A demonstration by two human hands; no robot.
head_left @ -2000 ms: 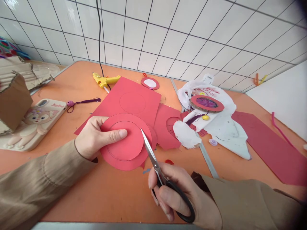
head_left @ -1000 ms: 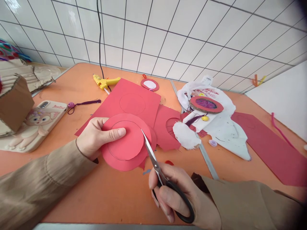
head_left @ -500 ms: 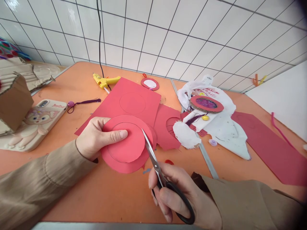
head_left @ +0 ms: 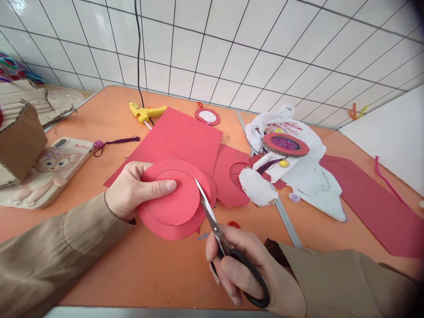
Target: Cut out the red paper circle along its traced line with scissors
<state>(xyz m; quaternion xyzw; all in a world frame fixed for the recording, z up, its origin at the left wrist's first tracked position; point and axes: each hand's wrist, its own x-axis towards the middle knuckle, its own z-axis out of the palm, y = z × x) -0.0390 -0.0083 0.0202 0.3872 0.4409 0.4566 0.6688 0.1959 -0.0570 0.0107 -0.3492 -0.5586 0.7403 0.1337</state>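
Pinched between the thumb and fingers of my left hand [head_left: 134,190] is a red paper disc [head_left: 172,232], held over the orange table. A smaller circle inside it is partly cut along its outline, and its right side stands loose from the outer ring. My right hand [head_left: 248,265] grips black-handled scissors [head_left: 215,229], fingers through the loops. Their blades point up and left, the tips at the upper right of the inner circle. Behind the disc lies a red paper sheet [head_left: 183,143] with a circle drawn on it.
A yellow glue gun [head_left: 144,112] lies at the back, its cord running up the tiled wall. At left are a phone [head_left: 56,172], a purple tassel [head_left: 122,140] and torn cardboard [head_left: 23,137]. A white plastic bag [head_left: 311,176] with a red cardboard ring [head_left: 303,148] sits at right.
The scissor tips have shifted very slightly left along the inner circle's edge. My left hand keeps its hold on the disc, and the other things have stayed put.
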